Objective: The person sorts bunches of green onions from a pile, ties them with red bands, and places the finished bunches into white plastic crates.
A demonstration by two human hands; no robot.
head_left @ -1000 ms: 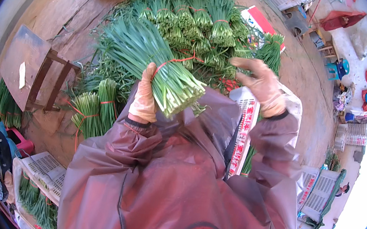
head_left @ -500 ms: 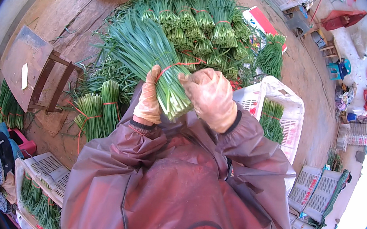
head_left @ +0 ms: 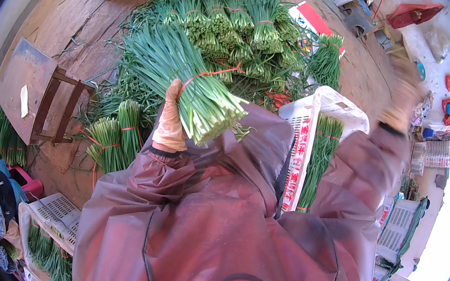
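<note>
A thick bundle of garlic chives point(head_left: 186, 88) lies across my lap, green leaves to the upper left and pale cut stems to the lower right. Around its middle runs a red tie point(head_left: 210, 73) with a loose end sticking out. My gloved left hand point(head_left: 173, 117) grips the bundle from its left side, the thumb on top. Well off to the right, my gloved right hand point(head_left: 404, 95) is raised and smeared by motion, so its fingers cannot be made out. Some short stems point(head_left: 242, 132) poke out below the bundle's cut end.
Tied chive bundles point(head_left: 222, 22) are heaped ahead, with loose leaves around them. At my right stands a white plastic crate point(head_left: 305, 150) holding more bundles. Two upright bundles point(head_left: 119, 133) stand at my left, near a wooden stool point(head_left: 34, 89). Another crate point(head_left: 53, 215) sits lower left.
My right hand has left the bundle's tie and swung far out to the right. My left hand keeps hold of the bundle, whose cut end now points more to the right.
</note>
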